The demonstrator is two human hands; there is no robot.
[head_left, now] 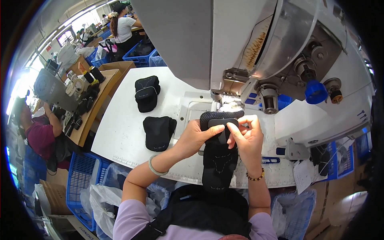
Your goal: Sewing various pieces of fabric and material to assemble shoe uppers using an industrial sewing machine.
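Observation:
Both hands are at the needle area of a white sewing machine [232, 102]. My left hand [195, 137] pinches the left side of a small dark rounded patch [221, 123], thumb on top. From the other side, my right hand [247, 138] grips the same patch between thumb and fingers. The patch lies on a long black padded fabric piece [219, 166] with pale stitching, whose near end hangs over the table edge toward my lap. Its far end is close under the presser foot; whether the needle is in it cannot be seen.
Two stacks of black fabric pieces, a far one [147, 94] and a near one [159, 133], lie left on the white table [120, 116]. Blue thread snips [271, 160] rest at right. Blue baskets [82, 188] stand below. Co-workers sit at the left and far back.

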